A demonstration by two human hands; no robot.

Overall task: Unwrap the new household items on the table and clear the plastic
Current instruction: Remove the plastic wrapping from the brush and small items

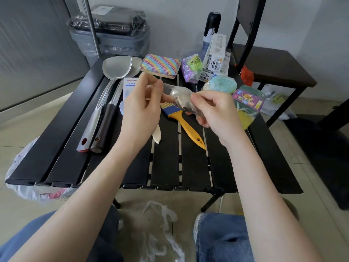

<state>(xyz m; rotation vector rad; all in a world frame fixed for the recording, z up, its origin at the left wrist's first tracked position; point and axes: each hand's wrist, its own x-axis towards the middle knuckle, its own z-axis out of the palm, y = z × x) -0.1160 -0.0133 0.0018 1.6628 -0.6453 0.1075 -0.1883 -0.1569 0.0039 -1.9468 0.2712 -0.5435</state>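
Observation:
Above the black slatted table (166, 167), both hands hold a small clear plastic packet (179, 96) with something dark inside. My right hand (215, 110) grips its lower end with curled fingers. My left hand (145, 103) pinches the packet's upper end between thumb and fingertips. On the table lie a yellow-handled brush (186, 122), two metal spatulas (105, 103), a rainbow-striped sponge (160, 66), a blue scrubber in wrap (222, 84), a wrapped green and yellow sponge pack (247, 100) and a purple and green packet (190, 69).
Crumpled clear plastic (160, 224) lies on the floor between my knees. A white plastic bag (28, 186) sits on the floor at the table's left corner. A dark chair (273, 69) stands at the right, a grey bin (113, 38) behind, and boxes (217, 53) on the table's far edge.

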